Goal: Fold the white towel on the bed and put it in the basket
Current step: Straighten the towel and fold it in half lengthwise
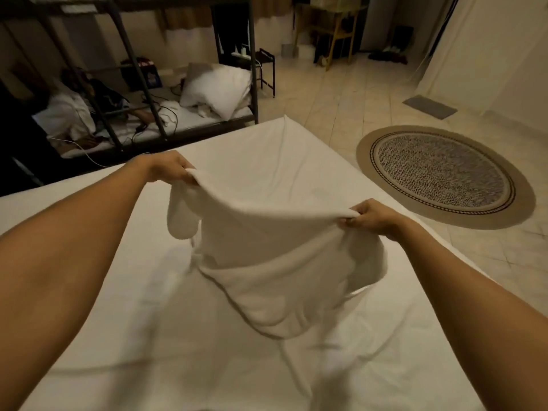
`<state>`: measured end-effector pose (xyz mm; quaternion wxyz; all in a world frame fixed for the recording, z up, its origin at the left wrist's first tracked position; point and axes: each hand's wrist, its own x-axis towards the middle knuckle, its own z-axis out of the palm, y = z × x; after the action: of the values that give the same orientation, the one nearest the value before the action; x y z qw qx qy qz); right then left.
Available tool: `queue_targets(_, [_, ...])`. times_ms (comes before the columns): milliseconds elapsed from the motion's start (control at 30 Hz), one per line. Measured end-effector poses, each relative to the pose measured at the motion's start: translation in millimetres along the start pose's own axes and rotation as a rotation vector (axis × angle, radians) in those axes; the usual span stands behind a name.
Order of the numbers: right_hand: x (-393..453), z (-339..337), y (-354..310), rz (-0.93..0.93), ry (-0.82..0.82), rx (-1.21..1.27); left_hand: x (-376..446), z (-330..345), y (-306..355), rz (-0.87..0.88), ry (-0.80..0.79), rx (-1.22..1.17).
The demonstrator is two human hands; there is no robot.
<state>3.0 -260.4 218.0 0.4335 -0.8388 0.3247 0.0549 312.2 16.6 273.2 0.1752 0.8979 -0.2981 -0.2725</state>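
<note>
Bed [118, 307] corner points ahead; tiled floor [341, 93] open to right, round rug [444, 176] beside bed's right edge, bunk bed [184, 84] close beyond left edge. White towel [281, 247] held above mattress centre, upper edge stretched between hands, lower part sagging onto sheet. Left hand [167, 169] pinches far-left corner; right hand [372, 219] grips nearer right corner. Both arms extended, hands well apart.

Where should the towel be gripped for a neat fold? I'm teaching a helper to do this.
Grip the towel at the two ends of its top edge, from above, as the left hand and right hand do. Pinched there, the edge stretches between them and the rest hangs down to the bed.
</note>
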Motion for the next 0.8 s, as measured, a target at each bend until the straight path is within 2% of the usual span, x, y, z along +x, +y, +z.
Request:
queue_targets(200, [-0.2,-4.9,-52.2,-0.094,0.034,-0.174,-54.5,-20.6,-11.8,-0.066,0.025,-0.096])
queue_targets(433, [-1.0,-34.2,-118.7,-0.193,0.097,-0.468,-108.8,-52.8,20.1,-0.096,0.115,-0.044])
queue_targets(800, [-8.5,-131.0,-220.0,-0.424,0.216,-0.744,-203.2,-128.8,71.5,-0.211,0.499,0.049])
